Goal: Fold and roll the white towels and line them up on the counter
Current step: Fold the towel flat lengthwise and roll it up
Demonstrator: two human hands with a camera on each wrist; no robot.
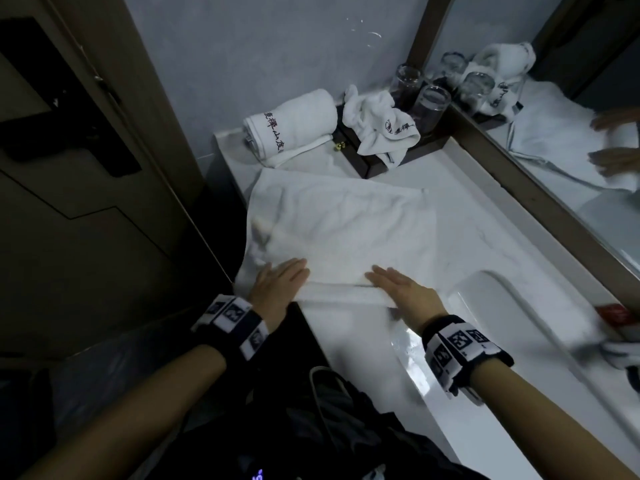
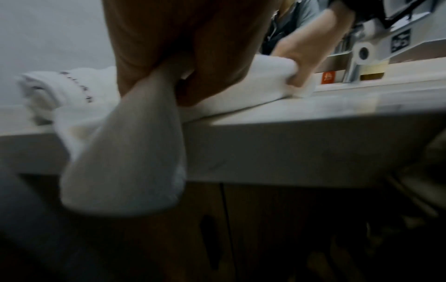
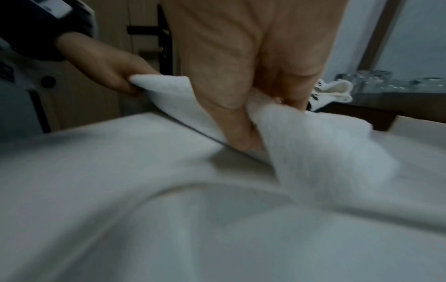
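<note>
A white towel [image 1: 339, 223] lies spread on the counter [image 1: 467, 220], its left corner hanging over the edge [image 2: 125, 152]. Its near edge is turned over into a narrow roll [image 1: 343, 294]. My left hand [image 1: 284, 275] holds the roll's left end and my right hand [image 1: 394, 282] its right end, fingers straight on top. In the right wrist view the right thumb [image 3: 236, 133] pinches the towel [image 3: 313, 152] from below, and the left hand [image 3: 103, 74] grips its edge. A finished rolled towel [image 1: 294, 126] lies at the back, with a crumpled towel [image 1: 377, 126] beside it.
The crumpled towel lies on a dark tray [image 1: 374, 164] with glasses [image 1: 429, 105] in the back corner. A sink basin [image 1: 519, 323] lies to the right, a mirror [image 1: 571, 133] runs along the counter's right side, and a door [image 1: 69, 168] stands at the left.
</note>
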